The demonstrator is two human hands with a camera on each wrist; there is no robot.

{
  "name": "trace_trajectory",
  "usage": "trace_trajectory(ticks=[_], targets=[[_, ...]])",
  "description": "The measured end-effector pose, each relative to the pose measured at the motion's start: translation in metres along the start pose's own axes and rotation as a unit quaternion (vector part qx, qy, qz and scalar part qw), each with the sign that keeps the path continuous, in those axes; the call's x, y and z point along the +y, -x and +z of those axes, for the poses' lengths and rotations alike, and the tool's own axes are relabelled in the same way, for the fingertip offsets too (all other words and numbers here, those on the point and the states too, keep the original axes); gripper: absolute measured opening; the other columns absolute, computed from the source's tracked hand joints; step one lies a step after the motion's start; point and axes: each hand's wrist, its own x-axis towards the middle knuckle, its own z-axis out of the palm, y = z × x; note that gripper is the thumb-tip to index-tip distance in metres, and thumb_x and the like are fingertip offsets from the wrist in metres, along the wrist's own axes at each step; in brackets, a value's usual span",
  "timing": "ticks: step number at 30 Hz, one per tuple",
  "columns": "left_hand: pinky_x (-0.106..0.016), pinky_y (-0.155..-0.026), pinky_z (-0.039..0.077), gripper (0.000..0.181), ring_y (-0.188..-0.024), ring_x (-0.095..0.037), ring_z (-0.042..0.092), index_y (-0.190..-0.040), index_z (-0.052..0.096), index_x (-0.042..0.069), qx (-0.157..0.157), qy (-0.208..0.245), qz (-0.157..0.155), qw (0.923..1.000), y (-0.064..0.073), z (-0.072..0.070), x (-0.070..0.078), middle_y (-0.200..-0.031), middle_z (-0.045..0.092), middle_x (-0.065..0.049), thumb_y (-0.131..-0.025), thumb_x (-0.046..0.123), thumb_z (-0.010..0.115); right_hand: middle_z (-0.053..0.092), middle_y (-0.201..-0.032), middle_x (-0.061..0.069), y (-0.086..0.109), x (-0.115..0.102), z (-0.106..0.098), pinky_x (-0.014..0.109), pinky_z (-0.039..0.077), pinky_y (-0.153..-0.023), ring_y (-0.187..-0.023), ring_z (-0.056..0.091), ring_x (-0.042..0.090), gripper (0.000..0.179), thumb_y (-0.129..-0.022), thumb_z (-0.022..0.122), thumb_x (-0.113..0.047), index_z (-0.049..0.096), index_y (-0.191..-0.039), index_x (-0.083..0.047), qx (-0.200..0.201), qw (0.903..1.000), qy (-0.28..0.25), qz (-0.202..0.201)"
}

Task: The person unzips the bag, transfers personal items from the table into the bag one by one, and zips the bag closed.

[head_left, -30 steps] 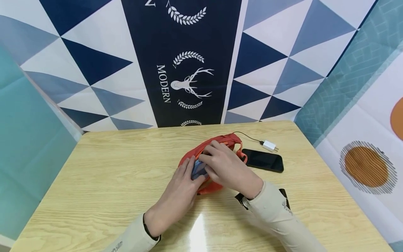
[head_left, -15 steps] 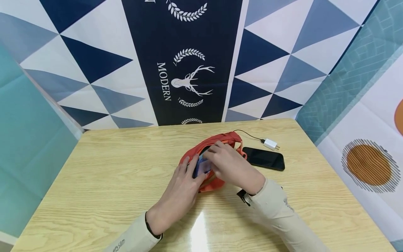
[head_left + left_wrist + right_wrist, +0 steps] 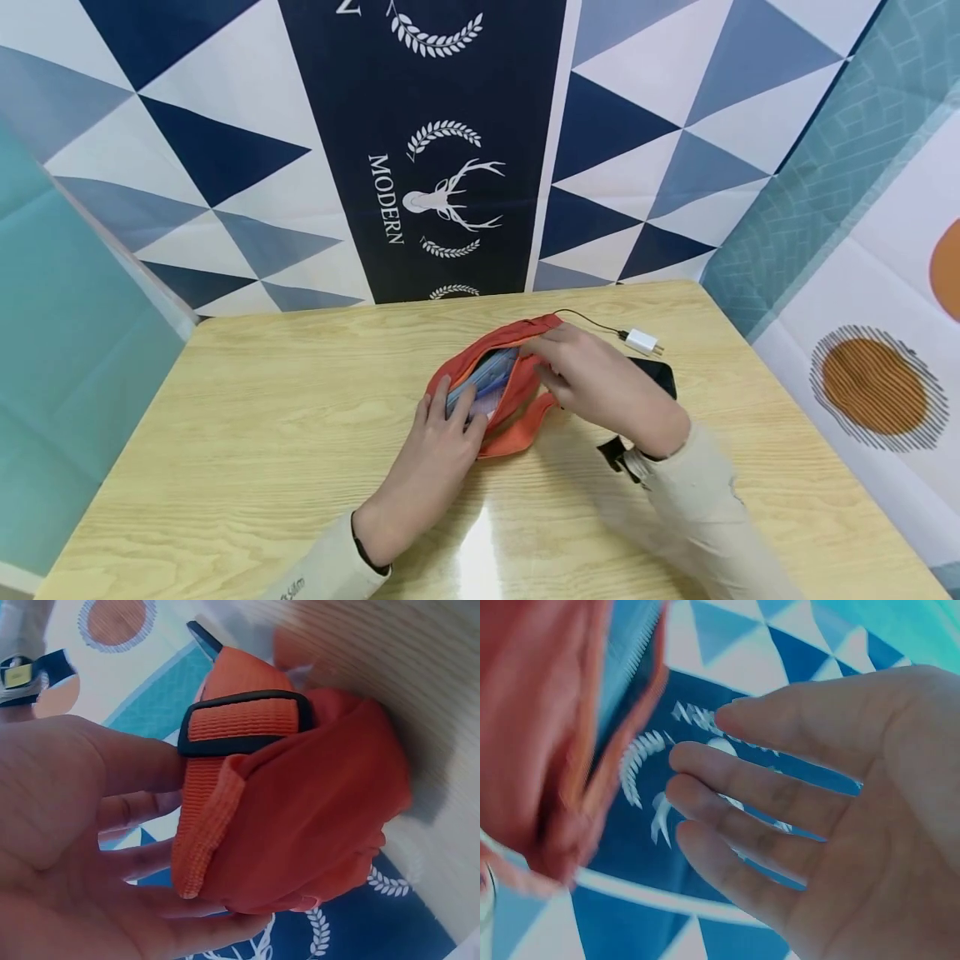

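Note:
A red waist bag (image 3: 521,393) stands on the wooden table with its zipped mouth wide open. Inside show blue contents (image 3: 491,375) and a small lilac patch. My left hand (image 3: 435,450) grips the bag's near left end. In the left wrist view its thumb lies by the black slider buckle (image 3: 244,744) on the orange strap (image 3: 201,817), and the fingers reach round the other side. My right hand (image 3: 611,383) is at the bag's right end. The right wrist view has its fingers (image 3: 757,787) loosely extended, with a gap to the bag.
A black phone (image 3: 658,377) lies right of the bag, partly behind my right hand. Beyond it is a white plug adapter (image 3: 641,341) on a thin black cable (image 3: 588,319) running to the bag. Patterned cloth walls (image 3: 450,192) border the table's back and sides.
My right hand has come out of the bag's mouth and moved right, now overlapping the phone. The mouth and its blue contents show more fully. My left hand keeps its place.

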Motion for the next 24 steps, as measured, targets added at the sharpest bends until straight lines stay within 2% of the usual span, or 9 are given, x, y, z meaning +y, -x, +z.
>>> trace_trajectory(ticks=[3, 6, 11, 14, 17, 20, 24], targets=[[-0.060, -0.092, 0.049, 0.025, -0.128, -0.052, 0.046, -0.110, 0.061, 0.007, 0.002, 0.002, -0.003, 1.0000, 0.000, 0.001, 0.001, -0.135, 0.052, -0.020, -0.088, -0.001, 0.071, 0.066, -0.093, -0.001, 0.014, 0.007, -0.009, 0.032, 0.049, -0.072, -0.082, 0.056, 0.015, 0.025, -0.090, 0.063, 0.001, 0.070, -0.111, -0.012, 0.018, 0.9998, -0.001, 0.004], [-0.061, -0.092, 0.048, 0.025, -0.129, -0.051, 0.045, -0.109, 0.061, 0.007, 0.001, 0.014, -0.008, 0.9999, 0.000, 0.002, 0.000, -0.135, 0.051, -0.018, -0.088, -0.002, 0.071, 0.067, -0.094, 0.000, 0.032, 0.015, -0.013, 0.033, 0.048, -0.071, -0.083, 0.057, 0.016, 0.024, -0.090, 0.063, 0.002, 0.071, -0.109, -0.011, 0.023, 0.9997, 0.007, 0.006], [-0.061, -0.091, 0.048, 0.029, -0.129, -0.049, 0.044, -0.113, 0.062, 0.009, 0.008, 0.030, -0.008, 0.9995, 0.000, 0.003, 0.000, -0.122, 0.056, -0.014, -0.089, -0.004, 0.069, 0.068, -0.094, -0.001, 0.062, 0.029, -0.005, 0.034, 0.051, -0.070, -0.082, 0.060, 0.014, 0.021, -0.090, 0.068, 0.000, 0.072, -0.107, -0.012, -0.017, 0.9990, 0.017, 0.038], [-0.061, -0.090, 0.049, 0.032, -0.128, -0.047, 0.044, -0.116, 0.063, 0.011, 0.013, 0.030, -0.003, 0.9994, 0.000, 0.004, 0.001, -0.111, 0.061, -0.011, -0.088, -0.003, 0.069, 0.066, -0.090, -0.002, 0.081, 0.042, 0.006, 0.035, 0.052, -0.068, -0.080, 0.061, 0.014, 0.019, -0.088, 0.071, -0.001, 0.070, -0.104, -0.011, -0.040, 0.9966, 0.021, 0.069], [-0.059, -0.089, 0.049, 0.030, -0.127, -0.044, 0.044, -0.114, 0.062, 0.013, 0.015, 0.024, 0.004, 0.9996, 0.000, 0.003, 0.003, -0.105, 0.064, -0.007, -0.089, -0.001, 0.069, 0.060, -0.079, -0.007, 0.100, 0.054, 0.018, 0.031, 0.048, -0.062, -0.068, 0.052, 0.007, 0.017, -0.088, 0.072, -0.002, 0.069, -0.104, -0.008, -0.057, 0.9920, 0.016, 0.112], [-0.058, -0.088, 0.049, 0.026, -0.126, -0.042, 0.044, -0.112, 0.061, 0.014, 0.016, 0.019, 0.006, 0.9997, -0.001, 0.003, 0.004, -0.102, 0.066, -0.005, -0.090, 0.002, 0.068, 0.051, -0.070, -0.010, 0.117, 0.064, 0.031, 0.026, 0.040, -0.055, -0.059, 0.041, 0.003, 0.017, -0.088, 0.071, -0.003, 0.069, -0.105, -0.005, -0.066, 0.9851, -0.007, 0.158], [-0.057, -0.088, 0.050, 0.023, -0.126, -0.041, 0.046, -0.109, 0.059, 0.013, 0.024, 0.020, 0.002, 0.9995, 0.000, 0.002, 0.005, -0.098, 0.067, -0.004, -0.091, 0.003, 0.067, 0.049, -0.067, -0.008, 0.131, 0.077, 0.043, 0.026, 0.038, -0.054, -0.056, 0.041, 0.004, 0.013, -0.090, 0.071, -0.008, 0.066, -0.101, -0.005, -0.070, 0.9765, -0.044, 0.199]])
